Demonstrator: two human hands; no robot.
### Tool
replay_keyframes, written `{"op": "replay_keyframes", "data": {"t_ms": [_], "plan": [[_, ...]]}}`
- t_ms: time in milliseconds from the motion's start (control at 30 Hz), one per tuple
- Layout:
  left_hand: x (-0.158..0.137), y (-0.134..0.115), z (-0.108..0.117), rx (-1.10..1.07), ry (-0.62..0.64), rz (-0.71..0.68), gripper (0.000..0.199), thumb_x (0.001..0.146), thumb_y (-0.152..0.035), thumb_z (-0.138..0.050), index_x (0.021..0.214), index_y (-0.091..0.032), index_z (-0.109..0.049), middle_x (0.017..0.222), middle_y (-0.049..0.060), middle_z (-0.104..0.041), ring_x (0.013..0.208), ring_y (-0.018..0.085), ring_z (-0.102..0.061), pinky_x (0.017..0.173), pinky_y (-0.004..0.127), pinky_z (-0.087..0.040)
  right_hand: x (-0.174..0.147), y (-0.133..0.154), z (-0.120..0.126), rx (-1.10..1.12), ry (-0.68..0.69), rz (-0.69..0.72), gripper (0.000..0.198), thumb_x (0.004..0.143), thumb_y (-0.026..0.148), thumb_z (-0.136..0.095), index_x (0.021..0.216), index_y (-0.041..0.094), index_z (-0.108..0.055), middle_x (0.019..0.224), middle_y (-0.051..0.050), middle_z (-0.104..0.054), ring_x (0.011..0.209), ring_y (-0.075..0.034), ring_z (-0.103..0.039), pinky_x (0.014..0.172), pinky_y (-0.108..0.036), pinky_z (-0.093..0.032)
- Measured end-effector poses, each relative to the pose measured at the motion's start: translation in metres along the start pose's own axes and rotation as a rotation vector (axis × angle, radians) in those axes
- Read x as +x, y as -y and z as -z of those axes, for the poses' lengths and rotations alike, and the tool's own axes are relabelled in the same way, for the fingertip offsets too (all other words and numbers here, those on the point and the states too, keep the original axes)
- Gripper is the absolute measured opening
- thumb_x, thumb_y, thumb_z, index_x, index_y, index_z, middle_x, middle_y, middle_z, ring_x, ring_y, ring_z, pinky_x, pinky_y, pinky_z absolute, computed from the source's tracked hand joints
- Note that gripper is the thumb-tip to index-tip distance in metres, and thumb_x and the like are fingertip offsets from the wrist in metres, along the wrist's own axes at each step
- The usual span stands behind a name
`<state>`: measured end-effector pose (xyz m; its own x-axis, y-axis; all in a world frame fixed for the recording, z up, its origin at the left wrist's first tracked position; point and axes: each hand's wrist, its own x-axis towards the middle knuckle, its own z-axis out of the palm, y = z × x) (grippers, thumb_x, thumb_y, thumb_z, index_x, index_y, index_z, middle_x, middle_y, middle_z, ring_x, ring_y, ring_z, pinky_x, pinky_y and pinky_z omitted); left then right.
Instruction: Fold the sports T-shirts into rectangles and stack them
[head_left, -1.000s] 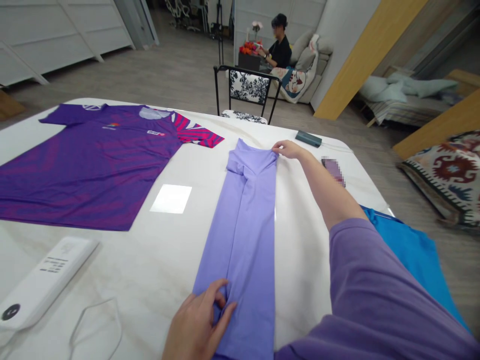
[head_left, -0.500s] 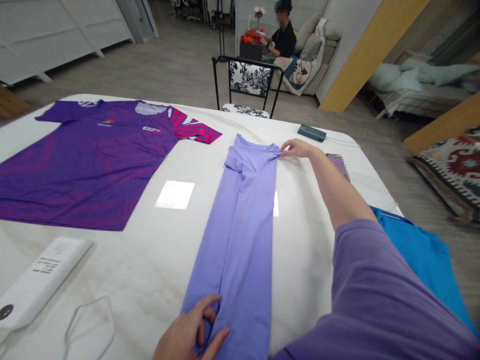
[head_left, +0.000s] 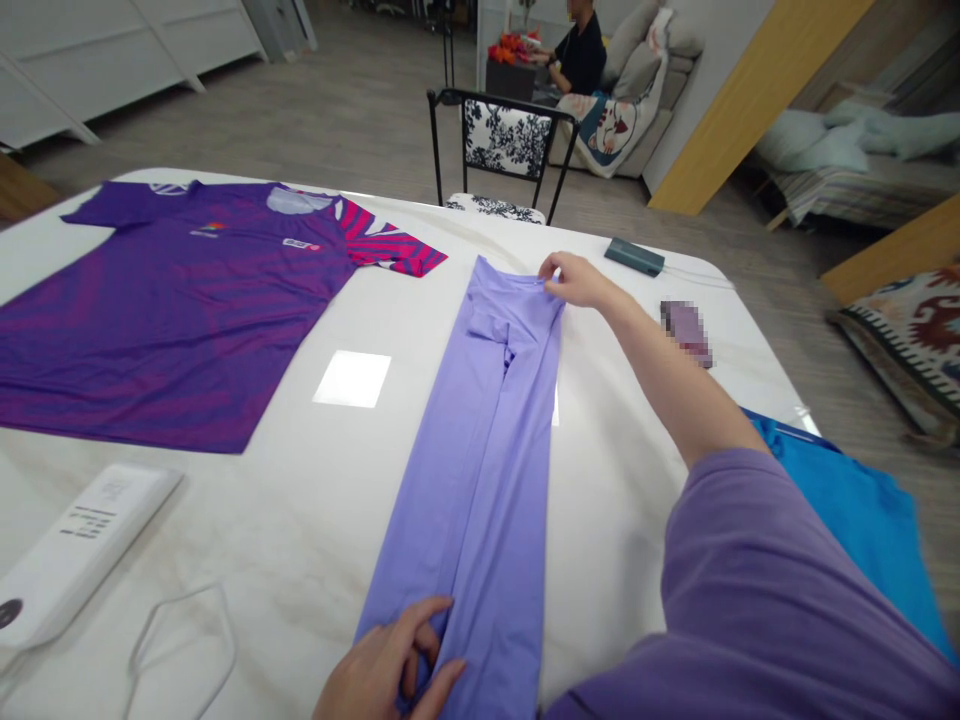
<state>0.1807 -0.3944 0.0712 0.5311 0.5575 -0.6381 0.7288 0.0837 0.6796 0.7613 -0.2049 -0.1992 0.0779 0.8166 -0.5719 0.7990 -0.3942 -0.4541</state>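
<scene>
A pair of lavender leggings (head_left: 442,470) lies lengthwise on the table, legs toward me and waistband at the far end. My right hand (head_left: 574,280) reaches out and pinches the waistband's right corner between thumb and fingers. Small wrinkles and a dark gap show where the legs meet below the waist. Low in the view, my left hand (head_left: 394,660) rests on the near part of the legs, its curved fingers and thumb apart on the cloth. The lower ends of the legs run out of view.
A purple and pink sports shirt (head_left: 187,320) is spread on the white table (head_left: 300,540) at left. Nearer are a white device (head_left: 97,540) and its cable. Blue clothing (head_left: 847,490), a phone (head_left: 686,332) and a dark power bank (head_left: 634,257) lie at right. A chair (head_left: 506,140) stands beyond; a person (head_left: 581,60) sits farther back.
My right hand has drawn the waistband's right corner slightly outward, widening the waist and opening a gap between the legs. My left hand stays at the near part.
</scene>
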Motion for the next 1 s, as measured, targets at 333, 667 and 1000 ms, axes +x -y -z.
{"op": "replay_keyframes", "data": {"t_ms": [333,667,1000], "plan": [[-0.011,-0.018,-0.002,-0.287,0.138,0.153,0.049,0.113,-0.068,-0.055,0.143,-0.032,-0.067,0.089,0.001,-0.070,0.058,0.015,-0.065,0.054,0.025,-0.056,-0.023,0.098,-0.027,0.026,0.304,0.065,0.026,0.100,0.041,-0.083,0.120,0.024,-0.085,0.125,-0.006,-0.086,0.115,-0.028,-0.078,0.097,-0.032,-0.056],[0.040,-0.012,0.059,0.129,-0.041,-0.169,0.041,0.101,-0.048,-0.079,0.141,-0.046,-0.071,0.119,0.004,-0.084,0.106,0.033,-0.085,0.091,0.050,-0.078,0.030,0.077,-0.034,-0.096,0.087,-0.166,0.039,0.106,0.039,-0.080,0.138,0.017,-0.082,0.142,-0.014,-0.081,0.126,-0.027,-0.076,0.108,-0.033,-0.056],[0.040,-0.006,0.022,0.442,-0.025,-0.461,0.088,0.095,-0.047,-0.072,0.180,-0.045,-0.049,0.166,0.009,-0.069,0.137,0.045,-0.077,0.090,0.067,-0.080,0.055,0.056,-0.045,-0.092,0.002,-0.251,0.031,0.107,0.027,-0.067,0.136,0.018,-0.076,0.143,-0.016,-0.077,0.126,-0.031,-0.073,0.110,-0.040,-0.058]]}}
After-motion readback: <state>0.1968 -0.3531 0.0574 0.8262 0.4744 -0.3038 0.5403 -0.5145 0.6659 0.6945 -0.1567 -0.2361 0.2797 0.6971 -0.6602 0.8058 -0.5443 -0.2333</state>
